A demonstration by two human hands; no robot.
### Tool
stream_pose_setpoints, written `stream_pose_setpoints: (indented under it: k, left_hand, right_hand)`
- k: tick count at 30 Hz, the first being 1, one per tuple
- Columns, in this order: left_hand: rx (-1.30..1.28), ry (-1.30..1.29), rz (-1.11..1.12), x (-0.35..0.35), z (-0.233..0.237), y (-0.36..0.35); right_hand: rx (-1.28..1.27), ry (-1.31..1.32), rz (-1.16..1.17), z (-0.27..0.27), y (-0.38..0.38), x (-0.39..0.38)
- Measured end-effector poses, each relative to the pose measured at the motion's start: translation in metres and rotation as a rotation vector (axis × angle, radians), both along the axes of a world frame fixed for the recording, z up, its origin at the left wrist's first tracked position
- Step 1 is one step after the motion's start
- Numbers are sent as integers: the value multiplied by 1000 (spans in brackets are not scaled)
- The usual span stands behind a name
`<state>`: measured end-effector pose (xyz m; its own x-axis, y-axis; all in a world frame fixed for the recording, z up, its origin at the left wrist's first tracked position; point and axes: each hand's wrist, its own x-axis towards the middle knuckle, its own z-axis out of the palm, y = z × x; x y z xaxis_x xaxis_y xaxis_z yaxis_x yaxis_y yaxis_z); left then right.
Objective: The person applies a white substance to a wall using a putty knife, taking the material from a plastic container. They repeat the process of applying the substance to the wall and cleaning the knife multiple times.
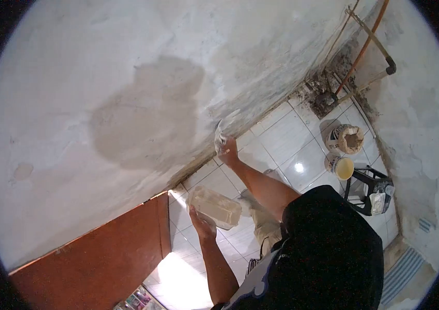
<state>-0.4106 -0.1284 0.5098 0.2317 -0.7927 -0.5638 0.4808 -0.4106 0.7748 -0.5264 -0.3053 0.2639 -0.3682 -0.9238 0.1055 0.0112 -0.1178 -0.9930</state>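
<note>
Right hand (227,151): raised to the plastered wall (74,67); the grip is closed around a putty-smeared tool (221,135), whose whitish face is held at the wall surface. The exact shape of the tool cannot be told, nor whether its full edge is in contact. A pale, wet-looking streak is seen on the wall just beside it. Left hand (204,225): a translucent rectangular container (214,207) is held above the floor, well below the tool, with the grip curled around its near side and underside; pale material is seen inside, its depth not readable. The container is slightly tilted. A dark shadow is cast on the wall to the left of the right hand. Beneath, a white tiled floor (297,142) is noted. Near the far corner, a printed bucket (335,138) with an open bag (352,139) in its mouth is seen; just beside it, a smaller tub (341,168) with a yellowish interior is placed. Next to the tub, a black stool (366,187) is found, with whitish smears on it. Pipes (373,36) are run along the corner. At lower left, a reddish-brown panel (100,248) is set against the wall's lower edge.
</note>
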Motion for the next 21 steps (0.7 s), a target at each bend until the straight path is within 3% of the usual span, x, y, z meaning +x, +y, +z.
stream_pose_setpoints:
  k: [2,3,6,8,9,12,14,16,19,21]
  left_hand:
    - [25,3,-2,-4,4,-2]
    - [7,-22,-9,-6,6,-5]
    - [-49,-77,-44,-8,10,-9]
    - [-77,-102,-64,-3,7,-6]
    - [-40,-64,-42,2,0,-4]
    - [6,-27,-45,5,-4,-7]
    - [23,-27,-61,3,-5,-8]
    - [34,-29,-86,2,-5,-8]
    - [19,-36,-31,8,-22,-6]
    - [0,13,-64,15,-32,-8]
  right_hand:
    - [188,540,99,19,22,-11]
    - [112,331,2,36,32,-19]
    - [-47,117,-31,-35,37,-21]
    - [-50,-447,10,-46,36,-38]
    - [196,-991,57,-99,31,-45]
    - [90,-1077,-86,-85,19,-75]
    - [236,-988,-149,-59,1,-91]
    - [351,-690,-48,-64,-14,-98]
    - [468,-817,-77,-57,-45,-89]
    - [410,-775,-152,-35,-48,-66]
